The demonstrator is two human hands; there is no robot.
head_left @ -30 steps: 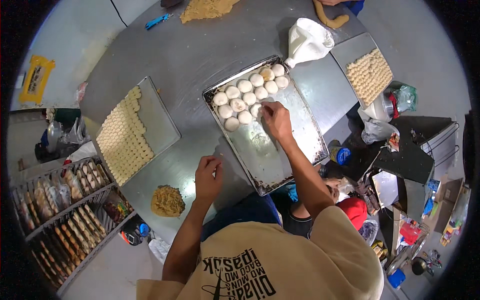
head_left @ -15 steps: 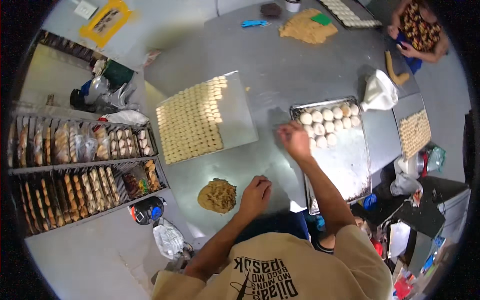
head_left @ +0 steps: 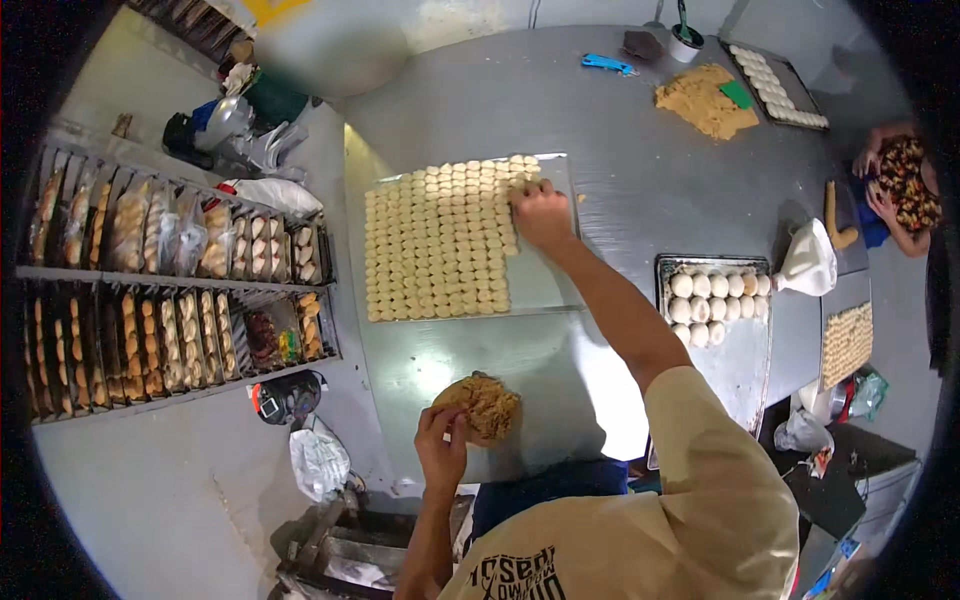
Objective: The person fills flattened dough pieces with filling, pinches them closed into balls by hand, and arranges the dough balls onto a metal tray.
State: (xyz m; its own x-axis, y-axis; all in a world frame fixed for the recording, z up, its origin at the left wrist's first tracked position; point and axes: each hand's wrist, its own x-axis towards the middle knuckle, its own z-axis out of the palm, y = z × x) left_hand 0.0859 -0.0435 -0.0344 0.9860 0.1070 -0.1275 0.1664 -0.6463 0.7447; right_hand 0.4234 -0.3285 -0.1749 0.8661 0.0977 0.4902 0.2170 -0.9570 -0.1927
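My right hand reaches over a metal tray of small pale dough pieces set in close rows. Its fingers are curled down at the upper right of the rows, hiding whatever is between them. Nearer me, my left hand pinches at the left side of a brown, crumbly mound lying on the steel table. To the right, a darker-rimmed baking tray holds several round white pieces, with a white piping bag beside it.
Racks of bagged and trayed baked goods line the left. The table's back holds a blue tool, a cup, a tan dough sheet and another tray. At right are a co-worker, a dough roll and another filled tray.
My view has swung left. My right hand has left the white rounds for the rows of small pieces, and my left hand has moved onto the brown mound.
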